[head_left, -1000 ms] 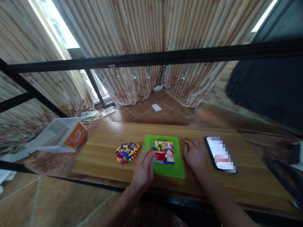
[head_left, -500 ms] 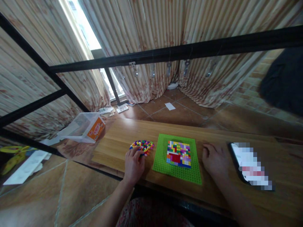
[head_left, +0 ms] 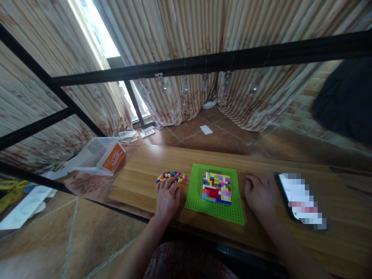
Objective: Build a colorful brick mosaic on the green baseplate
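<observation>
A green studded baseplate (head_left: 203, 203) lies on a wooden board (head_left: 139, 170) and carries a square mosaic of small coloured bricks (head_left: 217, 187) with a red patch in it. To its left is a loose pile of small coloured bricks (head_left: 171, 176). My left hand (head_left: 167, 197) lies palm down over the near part of that pile, fingers curled onto the bricks; whether it grips one is hidden. My right hand (head_left: 259, 195) rests on the board just right of the baseplate, fingers loosely curled, holding nothing I can see.
A phone (head_left: 300, 201) lies on the board to the right of my right hand. A clear plastic box with an orange label (head_left: 99, 155) stands off the board's left end. Black metal bars (head_left: 203, 64) cross in front of striped curtains. Papers lie on the tiled floor.
My left hand has gone from the baseplate's left edge to the brick pile and now covers its near part. The view has swung left, and my right hand has stayed beside the baseplate.
</observation>
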`<state>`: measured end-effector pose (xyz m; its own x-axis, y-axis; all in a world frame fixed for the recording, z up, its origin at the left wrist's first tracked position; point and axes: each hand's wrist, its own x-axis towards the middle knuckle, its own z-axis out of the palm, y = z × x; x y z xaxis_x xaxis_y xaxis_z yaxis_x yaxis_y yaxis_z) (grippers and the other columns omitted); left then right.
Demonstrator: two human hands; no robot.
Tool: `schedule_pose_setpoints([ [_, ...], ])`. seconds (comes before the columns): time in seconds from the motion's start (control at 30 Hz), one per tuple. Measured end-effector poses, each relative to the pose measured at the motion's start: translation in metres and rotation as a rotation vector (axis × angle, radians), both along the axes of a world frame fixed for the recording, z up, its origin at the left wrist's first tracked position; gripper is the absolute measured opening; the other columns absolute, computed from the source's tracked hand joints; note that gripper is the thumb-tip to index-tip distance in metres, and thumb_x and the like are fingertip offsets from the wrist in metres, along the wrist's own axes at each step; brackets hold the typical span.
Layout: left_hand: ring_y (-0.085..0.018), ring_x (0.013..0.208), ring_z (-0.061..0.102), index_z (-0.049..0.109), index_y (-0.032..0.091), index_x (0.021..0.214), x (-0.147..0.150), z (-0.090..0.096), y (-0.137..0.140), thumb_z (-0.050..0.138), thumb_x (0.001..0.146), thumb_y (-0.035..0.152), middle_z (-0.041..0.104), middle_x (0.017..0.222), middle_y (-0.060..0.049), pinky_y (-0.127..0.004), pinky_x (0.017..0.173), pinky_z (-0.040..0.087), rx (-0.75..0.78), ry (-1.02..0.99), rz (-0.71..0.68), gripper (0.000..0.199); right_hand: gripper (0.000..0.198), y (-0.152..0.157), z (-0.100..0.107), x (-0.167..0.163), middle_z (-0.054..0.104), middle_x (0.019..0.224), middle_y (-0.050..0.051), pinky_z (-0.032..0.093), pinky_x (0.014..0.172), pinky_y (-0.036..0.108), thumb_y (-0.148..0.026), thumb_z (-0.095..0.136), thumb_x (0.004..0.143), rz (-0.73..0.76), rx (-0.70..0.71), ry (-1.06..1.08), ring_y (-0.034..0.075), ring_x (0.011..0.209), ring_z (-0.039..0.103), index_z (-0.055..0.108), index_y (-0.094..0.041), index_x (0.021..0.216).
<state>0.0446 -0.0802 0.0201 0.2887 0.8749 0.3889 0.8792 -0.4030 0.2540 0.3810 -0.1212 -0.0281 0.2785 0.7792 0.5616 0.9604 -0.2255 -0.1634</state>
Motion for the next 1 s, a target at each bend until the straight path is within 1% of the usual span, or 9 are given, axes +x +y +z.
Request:
schedule_pose_setpoints([
  [0.3, -0.027, 0.106, 0.057, 0.066, 0.021, 0.089, 0.007, 0.002, 0.005, 0.053, 0.090, 0.021, 0.068, 0.112, -0.008, -0.047, 0.095, 0.038, 0.025, 0.007, -0.046, 0.013, 0.025, 0.000, 0.004, -0.003, 0.065, 0.104, 0.014, 0.042, 0.086, 0.039, -0.022, 0.045, 0.088, 0.014, -0.011, 0.042, 0.025, 0.096, 0.054, 0.067, -0.013, 0.097],
  [0.37, -0.027, 0.103, 0.058, 0.065, 0.020, 0.090, 0.010, 0.003, 0.005, 0.051, 0.090, 0.020, 0.068, 0.110, -0.008, -0.047, 0.093, 0.040, 0.038, -0.028, -0.060, 0.014, 0.025, 0.000, 0.005, -0.004, 0.065, 0.104, 0.014, 0.041, 0.085, 0.039, -0.021, 0.045, 0.088, 0.000, -0.019, 0.055, 0.025, 0.096, 0.054, 0.067, -0.013, 0.097],
  [0.43, -0.026, 0.100, 0.059, 0.064, 0.020, 0.091, 0.016, 0.007, 0.003, 0.049, 0.092, 0.021, 0.068, 0.105, -0.008, -0.043, 0.090, 0.043, 0.032, -0.102, -0.103, 0.015, 0.025, 0.000, 0.007, -0.005, 0.065, 0.103, 0.013, 0.041, 0.085, 0.039, -0.021, 0.045, 0.088, -0.013, -0.023, 0.063, 0.025, 0.096, 0.053, 0.067, -0.014, 0.097],
  [0.5, -0.022, 0.095, 0.060, 0.063, 0.020, 0.090, 0.026, 0.014, -0.001, 0.047, 0.093, 0.021, 0.068, 0.097, -0.007, -0.037, 0.086, 0.046, -0.020, -0.200, -0.178, 0.016, 0.025, 0.000, 0.008, -0.006, 0.065, 0.103, 0.013, 0.041, 0.085, 0.039, -0.022, 0.045, 0.089, -0.019, -0.024, 0.070, 0.025, 0.095, 0.053, 0.067, -0.014, 0.098],
  [0.57, -0.018, 0.087, 0.062, 0.062, 0.020, 0.089, 0.040, 0.021, -0.007, 0.047, 0.094, 0.021, 0.067, 0.089, -0.004, -0.031, 0.079, 0.048, -0.112, -0.288, -0.241, 0.016, 0.026, 0.000, 0.009, -0.008, 0.065, 0.104, 0.012, 0.041, 0.086, 0.039, -0.022, 0.044, 0.089, -0.021, -0.025, 0.075, 0.025, 0.095, 0.052, 0.067, -0.014, 0.098],
  [0.63, -0.016, 0.083, 0.062, 0.062, 0.021, 0.088, 0.055, 0.027, -0.012, 0.048, 0.094, 0.022, 0.067, 0.087, -0.003, -0.027, 0.075, 0.048, -0.180, -0.350, -0.277, 0.016, 0.026, 0.000, 0.010, -0.008, 0.065, 0.105, 0.012, 0.041, 0.086, 0.039, -0.021, 0.045, 0.089, -0.024, -0.028, 0.075, 0.025, 0.095, 0.052, 0.067, -0.014, 0.099],
  [0.7, -0.015, 0.083, 0.063, 0.063, 0.022, 0.089, 0.069, 0.031, -0.016, 0.048, 0.094, 0.021, 0.068, 0.088, -0.002, -0.026, 0.076, 0.048, -0.223, -0.401, -0.315, 0.016, 0.026, 0.000, 0.010, -0.009, 0.065, 0.105, 0.012, 0.041, 0.086, 0.038, -0.021, 0.045, 0.089, -0.029, -0.031, 0.077, 0.025, 0.095, 0.052, 0.068, -0.013, 0.100],
  [0.83, -0.014, 0.083, 0.063, 0.064, 0.022, 0.091, 0.089, 0.032, -0.017, 0.049, 0.093, 0.022, 0.068, 0.089, -0.002, -0.025, 0.075, 0.048, -0.295, -0.415, -0.368, 0.016, 0.025, 0.000, 0.008, -0.008, 0.064, 0.106, 0.013, 0.040, 0.087, 0.039, -0.021, 0.045, 0.089, -0.028, -0.037, 0.093, 0.025, 0.097, 0.052, 0.067, -0.014, 0.100],
  [1.0, -0.014, 0.082, 0.063, 0.065, 0.022, 0.088, 0.098, 0.027, -0.016, 0.047, 0.093, 0.021, 0.068, 0.088, -0.001, -0.024, 0.074, 0.048, -0.342, -0.423, -0.377, 0.018, 0.025, 0.001, 0.007, -0.007, 0.063, 0.108, 0.013, 0.040, 0.086, 0.039, -0.021, 0.046, 0.088, -0.026, -0.046, 0.114, 0.026, 0.099, 0.051, 0.067, -0.014, 0.100],
])
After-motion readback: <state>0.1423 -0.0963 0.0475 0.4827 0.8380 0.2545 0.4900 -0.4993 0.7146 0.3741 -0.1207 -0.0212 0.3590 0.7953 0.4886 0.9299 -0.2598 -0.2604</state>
